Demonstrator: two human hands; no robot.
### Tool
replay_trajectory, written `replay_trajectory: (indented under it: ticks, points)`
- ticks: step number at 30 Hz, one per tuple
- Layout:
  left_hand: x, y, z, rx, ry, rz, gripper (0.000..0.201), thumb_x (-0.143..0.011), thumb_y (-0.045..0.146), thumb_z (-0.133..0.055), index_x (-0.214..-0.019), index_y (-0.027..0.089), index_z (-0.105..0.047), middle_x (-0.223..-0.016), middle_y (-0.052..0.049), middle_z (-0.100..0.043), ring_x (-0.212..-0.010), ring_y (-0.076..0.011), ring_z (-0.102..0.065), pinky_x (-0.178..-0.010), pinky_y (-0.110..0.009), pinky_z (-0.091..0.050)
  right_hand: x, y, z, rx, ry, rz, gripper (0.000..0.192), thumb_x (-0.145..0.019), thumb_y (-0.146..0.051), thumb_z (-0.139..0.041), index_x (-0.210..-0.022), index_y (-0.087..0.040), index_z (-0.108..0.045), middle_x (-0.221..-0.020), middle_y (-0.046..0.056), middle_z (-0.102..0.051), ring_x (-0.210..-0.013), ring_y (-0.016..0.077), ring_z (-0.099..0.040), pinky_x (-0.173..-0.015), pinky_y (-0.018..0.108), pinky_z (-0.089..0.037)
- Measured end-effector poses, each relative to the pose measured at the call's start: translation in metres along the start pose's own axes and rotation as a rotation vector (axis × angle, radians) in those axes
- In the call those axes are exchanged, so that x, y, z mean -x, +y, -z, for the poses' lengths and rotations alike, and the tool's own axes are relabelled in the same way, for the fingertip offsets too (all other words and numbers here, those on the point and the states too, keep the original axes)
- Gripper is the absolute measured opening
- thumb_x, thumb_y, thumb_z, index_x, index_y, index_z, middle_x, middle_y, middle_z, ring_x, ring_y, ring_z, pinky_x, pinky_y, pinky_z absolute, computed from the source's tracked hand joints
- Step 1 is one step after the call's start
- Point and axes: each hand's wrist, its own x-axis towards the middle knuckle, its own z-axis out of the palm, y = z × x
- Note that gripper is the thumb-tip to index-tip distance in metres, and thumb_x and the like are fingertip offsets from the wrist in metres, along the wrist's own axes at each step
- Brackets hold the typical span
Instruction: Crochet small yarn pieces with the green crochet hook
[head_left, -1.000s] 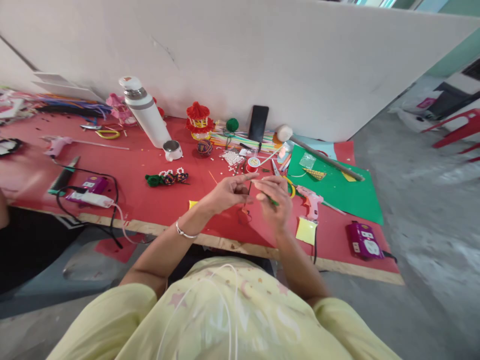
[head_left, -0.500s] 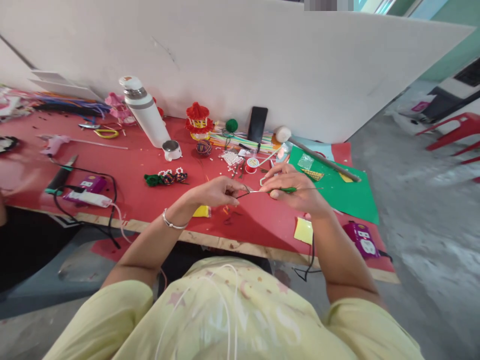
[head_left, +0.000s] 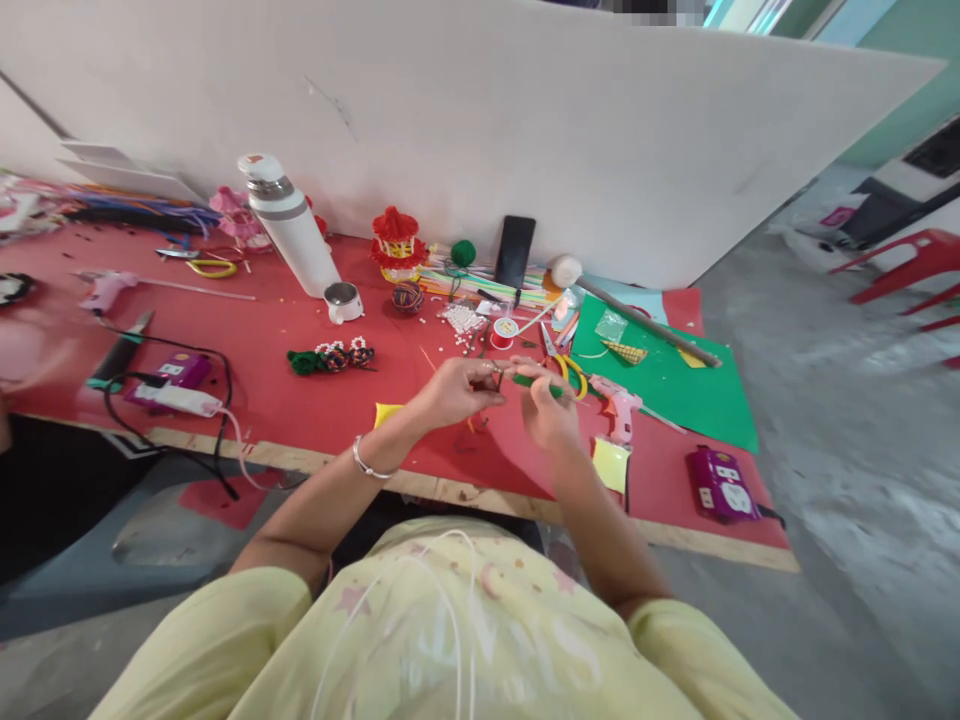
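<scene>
Just in front of the red thread spool (head_left: 505, 331), the left hand (head_left: 455, 388) pinches one end of a green wire stem (head_left: 534, 382) — the right hand (head_left: 546, 405) pinches it beside. It looks thin, light, bendy — best gripped close to the working end

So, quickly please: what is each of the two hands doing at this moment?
Left hand: closed, fingertips pinching one end of the thin green stick.
Right hand: closed, gripping the same stick.
</scene>
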Motion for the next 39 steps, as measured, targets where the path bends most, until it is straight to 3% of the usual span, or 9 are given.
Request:
replay_trajectory:
  ticks: [2,5,11,18,21,24,28,35,39]
  points:
    - [0.000,-0.004,-0.010,-0.022,0.082,0.012,0.045,-0.079,0.022,-0.076,-0.122,0.010,-0.073,-0.066,0.004,-0.064,-0.061,-0.0098,-0.057,-0.062,-0.020,-0.045,0.010,0.001,-0.010,0.153,0.126,0.094,0.018,-0.097,-0.043,-0.067,-0.101,-0.034,-0.082,-0.099,0.001,-0.081,-0.109,0.0234,-0.071,-0.102,0.045,-0.054]
    - [0.002,-0.013,-0.014,-0.121,0.216,0.005,0.064,-0.081,0.020,-0.074,-0.143,0.014,-0.061,-0.074,0.002,-0.072,-0.066,-0.0108,-0.063,-0.069,-0.021,-0.048,0.016,-0.012,-0.011,0.442,0.099,0.252,0.017,-0.096,-0.033,-0.069,-0.108,-0.034,-0.081,-0.104,0.001,-0.082,-0.109,0.0245,-0.068,-0.101,0.046,-0.053]
    - [0.005,-0.025,-0.013,-0.187,0.227,-0.056,0.073,-0.082,0.016,-0.073,-0.152,0.017,-0.053,-0.076,0.002,-0.073,-0.068,-0.0118,-0.065,-0.070,-0.022,-0.049,0.013,-0.027,0.004,0.614,-0.095,0.366,0.021,-0.094,-0.030,-0.071,-0.112,-0.036,-0.079,-0.104,-0.001,-0.083,-0.108,0.0261,-0.067,-0.101,0.049,-0.053]
    - [0.005,-0.018,-0.022,-0.247,0.266,-0.038,0.069,-0.084,0.018,-0.070,-0.151,0.013,-0.053,-0.069,0.004,-0.068,-0.061,-0.0093,-0.056,-0.065,-0.020,-0.044,0.017,-0.013,0.000,0.820,0.023,0.503,0.032,-0.091,-0.027,-0.076,-0.121,-0.038,-0.076,-0.109,-0.002,-0.083,-0.108,0.0271,-0.066,-0.104,0.051,-0.047]
    - [0.004,-0.017,-0.023,-0.037,0.183,-0.013,0.073,-0.083,0.024,-0.072,-0.152,0.009,-0.052,-0.069,0.003,-0.067,-0.059,-0.0100,-0.057,-0.061,-0.021,-0.045,0.017,-0.011,-0.004,0.843,0.056,0.555,0.036,-0.089,-0.028,-0.078,-0.123,-0.040,-0.075,-0.111,-0.003,-0.083,-0.108,0.0278,-0.066,-0.105,0.052,-0.045]
    - [0.004,-0.014,-0.016,0.090,0.083,0.071,0.080,-0.080,0.024,-0.075,-0.154,0.009,-0.049,-0.066,0.004,-0.063,-0.055,-0.0090,-0.054,-0.055,-0.019,-0.041,0.010,-0.016,-0.001,0.675,-0.014,0.444,0.028,-0.093,-0.030,-0.073,-0.119,-0.039,-0.077,-0.108,-0.001,-0.083,-0.108,0.0270,-0.066,-0.101,0.050,-0.049]
    - [0.007,-0.006,0.001,0.032,-0.020,0.072,0.078,-0.078,0.021,-0.075,-0.152,0.010,-0.052,-0.061,0.008,-0.054,-0.053,-0.0073,-0.047,-0.054,-0.019,-0.036,-0.008,-0.031,0.018,0.480,-0.162,0.285,0.018,-0.097,-0.037,-0.068,-0.109,-0.036,-0.081,-0.100,0.001,-0.083,-0.104,0.0263,-0.067,-0.095,0.048,-0.054]
    - [0.010,0.001,0.020,-0.039,-0.182,0.076,0.056,-0.080,0.019,-0.071,-0.135,0.010,-0.068,-0.057,0.009,-0.048,-0.052,-0.0074,-0.044,-0.054,-0.019,-0.035,-0.036,-0.055,0.045,0.544,-0.487,0.363,0.020,-0.091,-0.039,-0.076,-0.110,-0.038,-0.081,-0.100,-0.001,-0.084,-0.107,0.0261,-0.068,-0.099,0.047,-0.051]
    - [0.009,0.002,0.028,-0.135,-0.154,0.044,0.041,-0.079,0.018,-0.071,-0.118,0.013,-0.079,-0.065,0.003,-0.062,-0.058,-0.0086,-0.050,-0.057,-0.020,-0.040,-0.044,-0.067,0.052,0.596,-0.579,0.311,0.019,-0.089,-0.043,-0.078,-0.106,-0.036,-0.083,-0.096,0.001,-0.083,-0.107,0.0266,-0.067,-0.101,0.048,-0.049]
